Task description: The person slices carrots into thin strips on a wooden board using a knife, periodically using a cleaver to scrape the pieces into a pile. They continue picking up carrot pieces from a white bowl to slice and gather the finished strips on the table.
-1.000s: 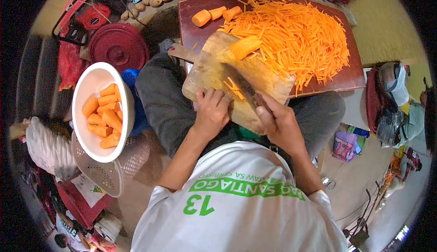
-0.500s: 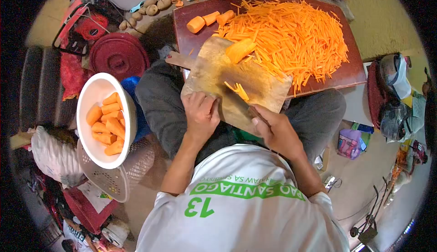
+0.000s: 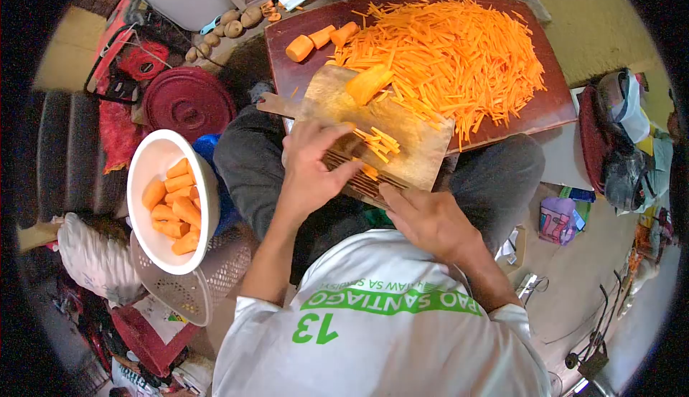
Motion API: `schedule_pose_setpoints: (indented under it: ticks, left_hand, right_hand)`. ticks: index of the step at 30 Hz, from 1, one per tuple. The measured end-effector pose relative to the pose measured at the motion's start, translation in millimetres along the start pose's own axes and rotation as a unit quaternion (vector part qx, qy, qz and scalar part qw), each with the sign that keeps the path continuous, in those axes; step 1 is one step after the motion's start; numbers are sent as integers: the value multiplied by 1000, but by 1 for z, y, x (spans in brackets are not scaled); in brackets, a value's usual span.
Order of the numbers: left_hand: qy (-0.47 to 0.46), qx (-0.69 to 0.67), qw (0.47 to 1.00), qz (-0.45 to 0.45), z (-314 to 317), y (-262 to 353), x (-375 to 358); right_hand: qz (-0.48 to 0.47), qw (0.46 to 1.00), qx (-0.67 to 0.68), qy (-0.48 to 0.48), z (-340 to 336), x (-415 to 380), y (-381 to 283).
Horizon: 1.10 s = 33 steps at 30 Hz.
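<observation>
A wooden cutting board (image 3: 420, 154) lies across my lap, its upper part over the red board (image 3: 560, 110). My right hand (image 3: 434, 225) is closed on the knife (image 3: 348, 172), whose blurred blade lies over the near edge of the cutting board. My left hand (image 3: 312, 164) reaches over the blade with thumb and fingers apart, its fingertips beside cut carrot strips (image 3: 382, 142). A thick carrot piece (image 3: 369, 83) rests at the cutting board's far edge, against a large heap of carrot strips (image 3: 452, 60).
Several short carrot pieces (image 3: 300, 48) sit at the red board's left corner. To the left stands a white bowl (image 3: 136, 203) of peeled carrots above a perforated basket (image 3: 172, 293). A red lid (image 3: 188, 103) and some potatoes (image 3: 233, 29) lie farther back.
My left hand has opened from a closed fist and moved right over the blade. More cut strips show on the cutting board. My right hand is slightly lower, still on the knife.
</observation>
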<state>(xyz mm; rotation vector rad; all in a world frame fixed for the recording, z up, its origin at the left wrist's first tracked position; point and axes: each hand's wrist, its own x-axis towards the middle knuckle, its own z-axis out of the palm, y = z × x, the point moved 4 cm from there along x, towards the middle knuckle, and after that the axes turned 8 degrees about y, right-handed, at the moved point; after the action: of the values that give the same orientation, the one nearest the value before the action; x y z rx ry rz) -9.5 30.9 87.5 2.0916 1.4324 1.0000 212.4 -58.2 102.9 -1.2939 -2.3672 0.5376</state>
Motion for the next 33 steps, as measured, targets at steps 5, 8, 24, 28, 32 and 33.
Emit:
schedule_pose_setpoints:
  ticks: [5,8,24,28,32,33]
  left_hand:
    - [-115,96,987,62,24,8,29]
    - [-115,167,974,100,36,12,36]
    - [82,-17,994,-67,18,-54,1]
    - [-9,-19,999,-30,36,-23,-20]
    - [-17,26,999,29,44,-11,-20]
    - [-12,25,999,32,45,-10,-19]
  right_hand:
    - [-105,988,-107,48,-3,1,-3]
    - [-123,984,-126,38,-4,1,-2]
    - [116,962,196,150,-22,-18,46]
    - [287,854,408,146,-16,-29,85]
    - [349,792,485,121,-13,-41,109]
    - [353,783,500,113,-11,-43,112]
